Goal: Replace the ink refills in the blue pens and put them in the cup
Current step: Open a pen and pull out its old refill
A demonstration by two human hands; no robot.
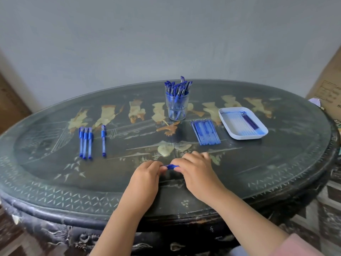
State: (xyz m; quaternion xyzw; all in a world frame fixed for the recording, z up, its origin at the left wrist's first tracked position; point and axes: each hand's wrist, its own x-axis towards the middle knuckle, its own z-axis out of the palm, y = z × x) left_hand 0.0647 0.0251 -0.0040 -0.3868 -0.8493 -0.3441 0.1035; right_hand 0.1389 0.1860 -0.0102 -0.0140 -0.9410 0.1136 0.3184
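Both hands meet over the near middle of the table around one blue pen (171, 166). My left hand (147, 174) grips its left end and my right hand (195, 169) grips its right end; only a short blue stretch shows between them. Three capped blue pens (85, 143) lie side by side at the left, with a single pen (103, 140) just right of them. A clear glass cup (177, 106) at the back centre holds several blue pens. A row of blue refills (205, 131) lies right of the cup.
A white tray (243, 137) with used refills and blue ink stains sits at the right. The dark oval table (276, 163) has a painted, glass-covered top and stands against a grey wall. A cardboard box (328, 85) stands at the far right.
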